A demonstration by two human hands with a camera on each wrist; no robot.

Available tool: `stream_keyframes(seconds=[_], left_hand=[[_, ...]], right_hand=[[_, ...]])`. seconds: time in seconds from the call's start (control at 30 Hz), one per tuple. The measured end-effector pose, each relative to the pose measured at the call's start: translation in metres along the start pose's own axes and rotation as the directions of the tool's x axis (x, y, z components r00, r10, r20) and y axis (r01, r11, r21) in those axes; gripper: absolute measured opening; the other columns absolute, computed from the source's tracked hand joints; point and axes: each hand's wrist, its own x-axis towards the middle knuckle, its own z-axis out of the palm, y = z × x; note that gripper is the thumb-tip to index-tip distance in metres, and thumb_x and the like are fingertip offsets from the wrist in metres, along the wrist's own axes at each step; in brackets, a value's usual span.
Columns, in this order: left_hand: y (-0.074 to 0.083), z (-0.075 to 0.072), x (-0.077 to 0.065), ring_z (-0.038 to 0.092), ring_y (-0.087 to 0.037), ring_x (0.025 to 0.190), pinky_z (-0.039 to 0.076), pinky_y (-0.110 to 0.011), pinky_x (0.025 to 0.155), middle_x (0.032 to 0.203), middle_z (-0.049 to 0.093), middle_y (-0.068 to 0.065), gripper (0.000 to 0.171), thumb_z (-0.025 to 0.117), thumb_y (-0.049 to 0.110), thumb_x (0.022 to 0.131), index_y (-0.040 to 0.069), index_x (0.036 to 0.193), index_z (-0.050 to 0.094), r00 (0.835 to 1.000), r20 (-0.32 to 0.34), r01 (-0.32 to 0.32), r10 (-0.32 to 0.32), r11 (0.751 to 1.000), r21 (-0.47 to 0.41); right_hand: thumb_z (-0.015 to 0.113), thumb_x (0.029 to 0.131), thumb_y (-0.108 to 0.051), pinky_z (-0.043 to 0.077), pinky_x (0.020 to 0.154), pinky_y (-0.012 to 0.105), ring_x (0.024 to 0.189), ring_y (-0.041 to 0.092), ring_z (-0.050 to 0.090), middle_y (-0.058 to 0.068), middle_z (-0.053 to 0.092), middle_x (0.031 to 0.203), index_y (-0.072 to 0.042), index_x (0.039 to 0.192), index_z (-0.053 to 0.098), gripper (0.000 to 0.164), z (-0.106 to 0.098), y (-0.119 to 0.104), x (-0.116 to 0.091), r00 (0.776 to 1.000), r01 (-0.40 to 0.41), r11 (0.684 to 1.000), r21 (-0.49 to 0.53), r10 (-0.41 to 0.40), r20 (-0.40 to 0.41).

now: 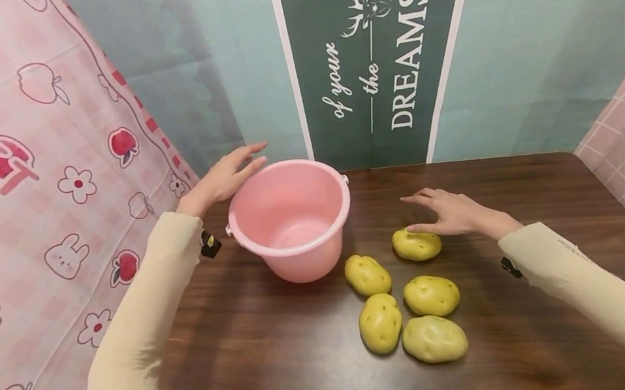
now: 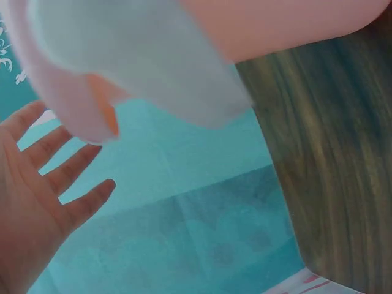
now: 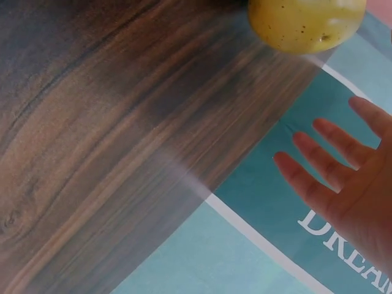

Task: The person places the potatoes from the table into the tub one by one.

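A pink bucket stands upright on the wooden table, its inside bare. My left hand is at its far left rim with fingers extended; in the left wrist view the spread fingers of the left hand lie beside the pink bucket wall. My right hand hovers by the farthest potato, its thumb overlapping that potato's top in the head view. The right wrist view shows the right hand with straight, parted fingers and a potato near them. Neither hand grips anything.
Nearer on the table lie more yellow potatoes: one beside the bucket, another below it, one to the right, and a paler one in front. Printed cloth hangs behind, with pink cloth at left.
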Motion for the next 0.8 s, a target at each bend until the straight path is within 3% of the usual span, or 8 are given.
stream_keyframes(seconds=[0.33,0.63,0.8], left_hand=[[-0.009,0.009,-0.015,0.025,-0.022,0.138,0.025,-0.052,0.108,0.150,0.029,0.001,0.056,0.038,0.056,0.093,0.036,0.145,0.028,1.000,-0.001,-0.028,0.028,0.999,-0.033],[-0.014,0.021,-0.028,0.028,-0.022,0.136,0.029,-0.050,0.106,0.150,0.027,0.000,0.056,0.041,0.050,0.094,0.034,0.146,0.025,0.997,-0.037,-0.065,0.062,0.994,-0.084],[-0.017,0.025,-0.033,0.029,-0.022,0.136,0.028,-0.049,0.107,0.149,0.028,-0.003,0.057,0.044,0.047,0.094,0.032,0.146,0.026,0.996,-0.057,-0.068,0.063,0.993,-0.093]], right_hand=[[0.052,0.080,-0.068,0.043,0.084,0.059,0.122,0.037,0.043,0.014,0.043,0.136,-0.019,0.142,0.038,0.080,0.008,-0.001,-0.003,1.000,0.000,0.999,0.048,-0.002,0.026],[0.053,0.080,-0.066,0.043,0.083,0.059,0.121,0.035,0.044,0.012,0.045,0.135,-0.024,0.145,0.033,0.079,0.021,0.001,-0.008,1.000,0.026,0.998,0.055,-0.027,0.013],[0.055,0.082,-0.062,0.045,0.082,0.057,0.120,0.035,0.046,0.012,0.047,0.134,-0.022,0.143,0.037,0.075,0.023,0.001,-0.010,0.999,0.041,0.997,0.067,-0.041,-0.012]])
